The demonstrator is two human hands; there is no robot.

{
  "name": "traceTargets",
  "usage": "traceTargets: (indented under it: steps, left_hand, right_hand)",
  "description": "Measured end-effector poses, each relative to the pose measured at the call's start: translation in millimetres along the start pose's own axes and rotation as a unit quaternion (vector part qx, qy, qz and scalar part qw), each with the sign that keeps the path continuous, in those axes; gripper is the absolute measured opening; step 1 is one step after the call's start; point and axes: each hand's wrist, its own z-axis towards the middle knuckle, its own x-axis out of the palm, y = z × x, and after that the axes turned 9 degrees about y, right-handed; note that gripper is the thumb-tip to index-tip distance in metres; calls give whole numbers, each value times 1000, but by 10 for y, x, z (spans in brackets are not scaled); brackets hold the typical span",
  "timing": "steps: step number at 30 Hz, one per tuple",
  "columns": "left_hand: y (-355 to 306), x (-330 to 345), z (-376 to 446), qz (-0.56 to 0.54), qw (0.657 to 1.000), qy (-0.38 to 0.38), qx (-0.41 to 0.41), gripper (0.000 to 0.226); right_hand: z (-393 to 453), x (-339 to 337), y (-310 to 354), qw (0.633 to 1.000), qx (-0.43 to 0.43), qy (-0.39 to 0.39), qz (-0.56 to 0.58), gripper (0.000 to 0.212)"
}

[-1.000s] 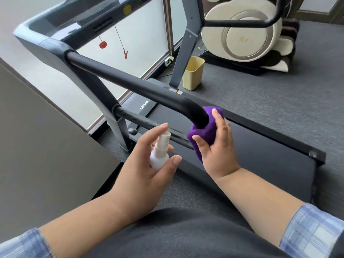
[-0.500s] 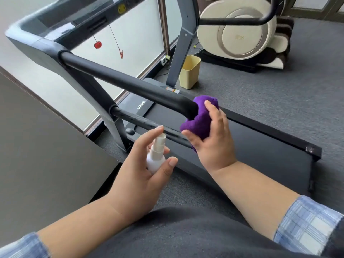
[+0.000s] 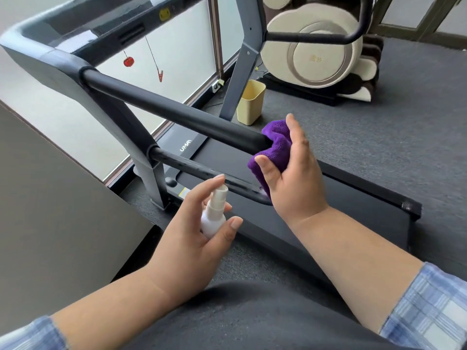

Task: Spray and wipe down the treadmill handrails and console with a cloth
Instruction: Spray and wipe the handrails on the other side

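Note:
The treadmill's thick black handrail [image 3: 171, 112] runs from the grey console frame [image 3: 43, 59] at upper left down to its free end at centre. My right hand [image 3: 295, 178] holds a bunched purple cloth [image 3: 274, 147] against that end, thumb below and fingers over the cloth. Below it, my left hand [image 3: 194, 236] grips a small white spray bottle [image 3: 214, 213] upright, index finger raised beside the nozzle. A thinner black bar [image 3: 202, 170] runs under the handrail, just above the bottle.
The treadmill belt deck [image 3: 353, 210] lies on grey carpet. A dark tabletop [image 3: 50, 198] fills the left. A yellow bin [image 3: 250, 102] stands by the far upright, and a cream massage chair [image 3: 316, 54] sits behind it. A red clip [image 3: 160, 75] hangs from the console.
My right hand has slid the purple cloth off along the handrail's end, now cupping the tip from the right. My left hand with the bottle has stayed put.

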Motion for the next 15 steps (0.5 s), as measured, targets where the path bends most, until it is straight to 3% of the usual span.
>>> traceTargets:
  steps: [5, 10, 15]
  left_hand:
    - [100, -218, 60, -9, 1000, -2, -6, 55]
    - [182, -440, 171, -13, 1000, 5, 0, 53]
    - [318, -813, 254, 0, 1000, 25, 16, 57]
  right_hand:
    - [297, -29, 384, 978, -12, 78, -194, 74]
    - [635, 168, 712, 912, -22, 177, -369, 76]
    - [895, 496, 965, 873, -8, 229, -431, 75]
